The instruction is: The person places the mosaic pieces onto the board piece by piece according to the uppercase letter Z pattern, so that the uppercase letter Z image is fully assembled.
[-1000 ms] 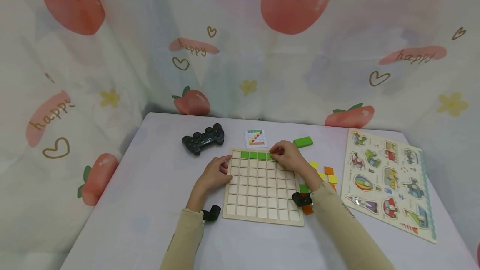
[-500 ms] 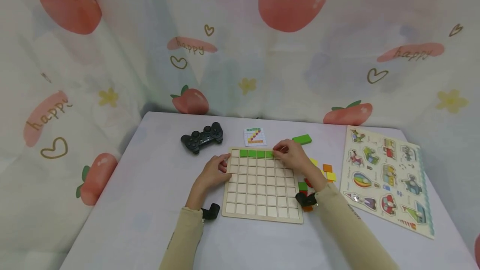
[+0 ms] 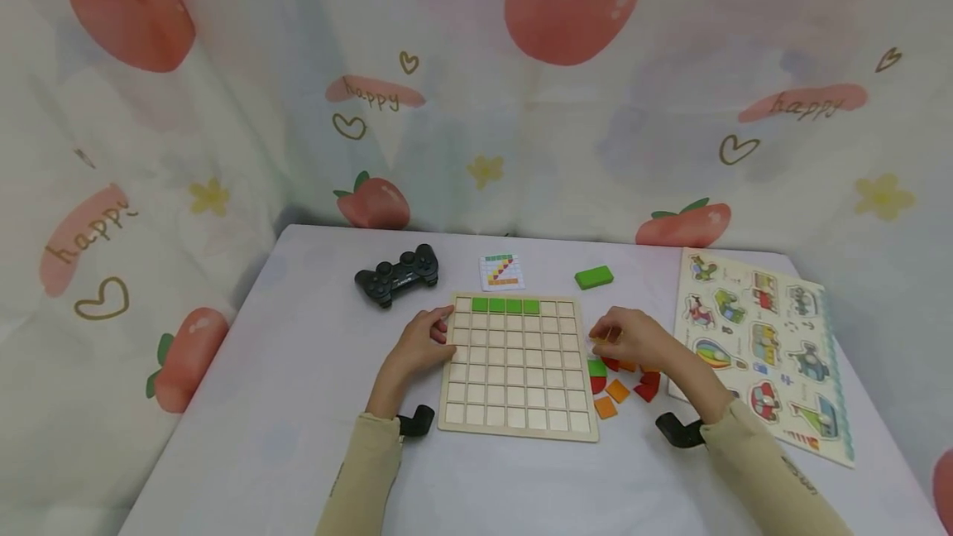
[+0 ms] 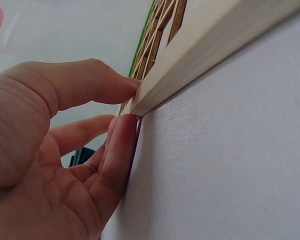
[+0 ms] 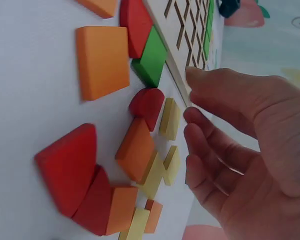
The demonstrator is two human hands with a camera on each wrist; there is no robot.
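Observation:
A pale wooden grid board [image 3: 525,375] lies on the table, with several green square tiles [image 3: 506,306] side by side in its far row. My left hand [image 3: 417,346] holds the board's left edge; in the left wrist view, the thumb presses on top of the frame and the fingertips touch its side. To the right of the board, my right hand [image 3: 639,339] hovers over loose red, orange, yellow and green pieces, partly covering them in the head view. In the right wrist view, nothing shows between its relaxed fingers and thumb. A loose green tile [image 5: 152,57] lies against the board's edge.
Behind the board lie a small pattern card [image 3: 502,272] and a green block [image 3: 594,277]. A black game controller [image 3: 398,275] is at the back left. A picture puzzle board [image 3: 782,354] lies at the right, close to my right forearm.
My right hand has left the far row of the board and moved right and nearer, over the loose pieces. A green tile stays at the row's right end. My left hand has stayed put.

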